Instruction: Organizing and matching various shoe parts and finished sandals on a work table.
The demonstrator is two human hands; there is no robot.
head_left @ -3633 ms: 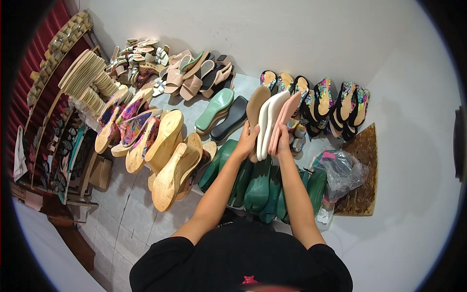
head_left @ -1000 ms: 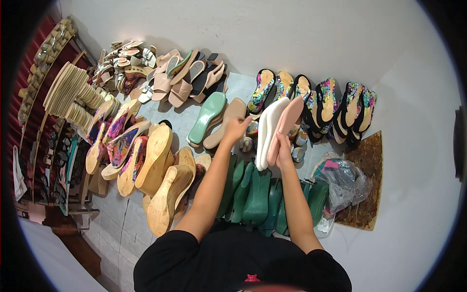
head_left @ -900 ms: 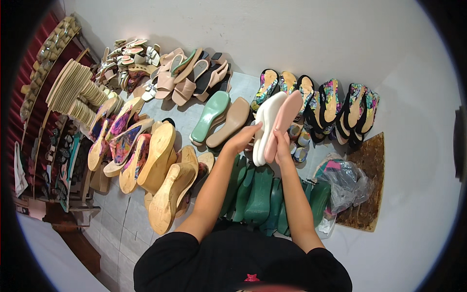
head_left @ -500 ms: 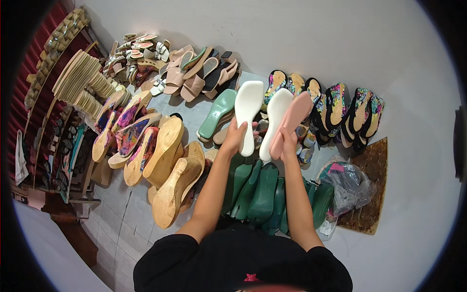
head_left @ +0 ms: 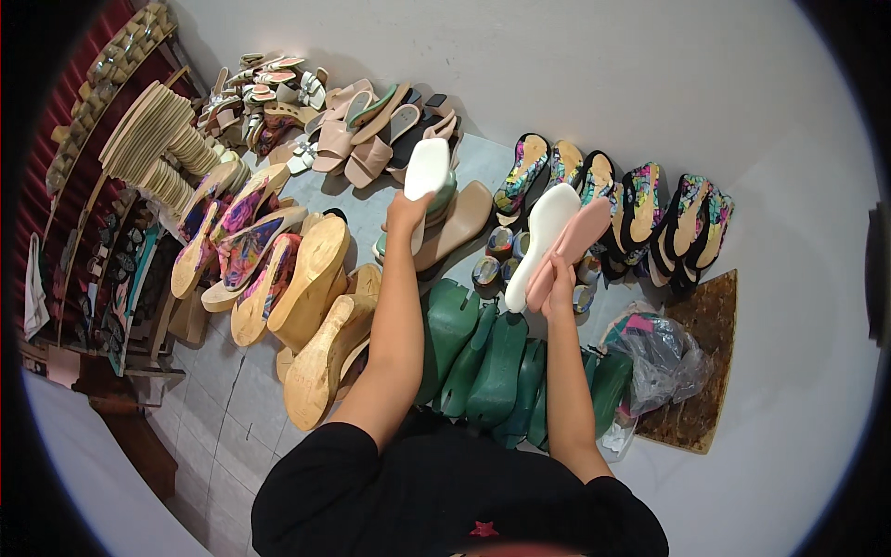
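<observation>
My left hand (head_left: 406, 213) is closed round a white shoe sole (head_left: 428, 165), held over a green sole (head_left: 445, 193) that it partly covers. Just right of it lies a tan sole (head_left: 466, 215). In my right hand (head_left: 560, 286) are two soles together, a white sole (head_left: 546, 227) on the left and a pink sole (head_left: 583, 230) against it. Below the hands stand several dark green shoe lasts (head_left: 497, 371), between my forearms. Small round patterned pieces (head_left: 499, 244) sit between the tan sole and the pair in my right hand.
Wooden wedge soles (head_left: 320, 357) and colourful wedge sandals (head_left: 243, 251) stand at the left, near stacked cream pieces (head_left: 153, 135). Beige and black slides (head_left: 367, 153) line the back. Floral sandals (head_left: 640, 209) stand at the right, beyond a plastic bag (head_left: 673, 357) and a brown board (head_left: 701, 399).
My left hand has moved left and away from me with its white sole, over the green sole. The right hand's pair has shifted slightly right; the tan sole is more exposed.
</observation>
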